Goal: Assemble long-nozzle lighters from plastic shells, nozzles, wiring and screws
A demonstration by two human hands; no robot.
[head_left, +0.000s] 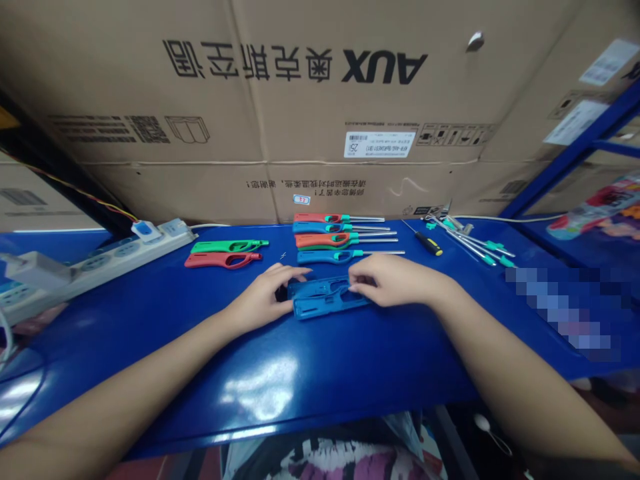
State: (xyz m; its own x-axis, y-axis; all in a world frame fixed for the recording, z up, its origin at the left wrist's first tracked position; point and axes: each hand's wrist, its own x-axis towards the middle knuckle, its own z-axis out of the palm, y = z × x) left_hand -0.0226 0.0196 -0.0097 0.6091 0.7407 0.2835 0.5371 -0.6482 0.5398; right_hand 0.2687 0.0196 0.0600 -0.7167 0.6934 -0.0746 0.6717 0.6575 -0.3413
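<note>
Two blue lighter casing halves (323, 307) lie side by side on the blue tabletop in front of me, hollow insides facing up. My left hand (270, 297) grips their left end between thumb and fingers. At their right end my right hand (383, 280) is closed in a pinch at the trigger opening; whether a small part is between its fingertips is hidden. Just behind, a blue stick lighter (325, 257) with a metal tube lies closest to my hands. Further back, more assembled lighters in orange (315, 240), blue and red form a stack-like row.
Green (220, 246) and red (213, 260) casings without tubes lie at left, beside a white power strip (110, 257). Small metal pieces (283, 255) sit between the groups. Right are a screwdriver (427, 243) and loose metal tubes (467, 243). Cardboard boxes (300, 140) wall off the back.
</note>
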